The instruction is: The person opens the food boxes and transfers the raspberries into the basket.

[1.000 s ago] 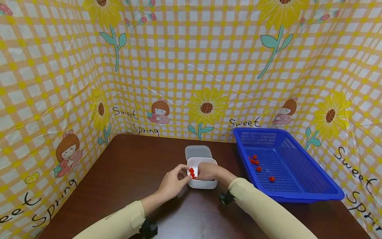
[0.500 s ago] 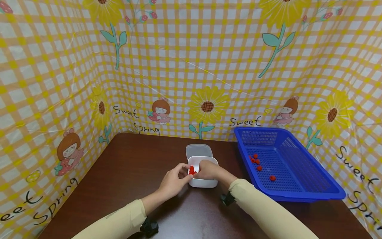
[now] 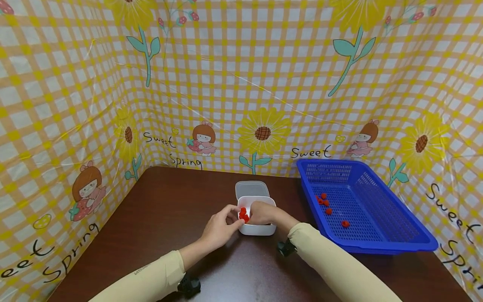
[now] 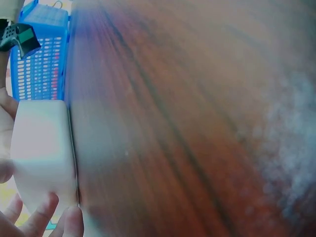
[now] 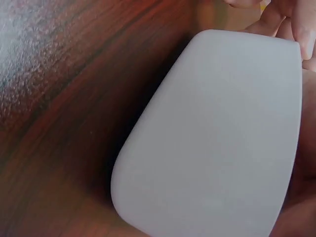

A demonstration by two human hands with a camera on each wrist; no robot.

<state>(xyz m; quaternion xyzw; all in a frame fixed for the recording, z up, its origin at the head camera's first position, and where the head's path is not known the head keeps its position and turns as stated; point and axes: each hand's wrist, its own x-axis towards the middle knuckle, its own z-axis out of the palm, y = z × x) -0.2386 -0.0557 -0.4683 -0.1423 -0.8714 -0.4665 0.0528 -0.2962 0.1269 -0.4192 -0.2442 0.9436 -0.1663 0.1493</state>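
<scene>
White box [image 3: 258,229] on the worktop [image 3: 170,201], toward the back edge. Red pieces [image 3: 246,218] inside show plainer than a second ago; work seems confined there. Left grip [image 3: 220,228] curls round box's left end; right grip [image 3: 264,213] inside, fingers hidden, can't tell hold.

So the tabletop [image 3: 177,205] is dark brown with a streaky wood-look grain, kinda shiny right in front of the white container [image 3: 257,230]. That container sits upright on it, see-through lid [image 3: 252,188] just behind, big blue basket [image 3: 381,246] off to its right, not touching.
</scene>
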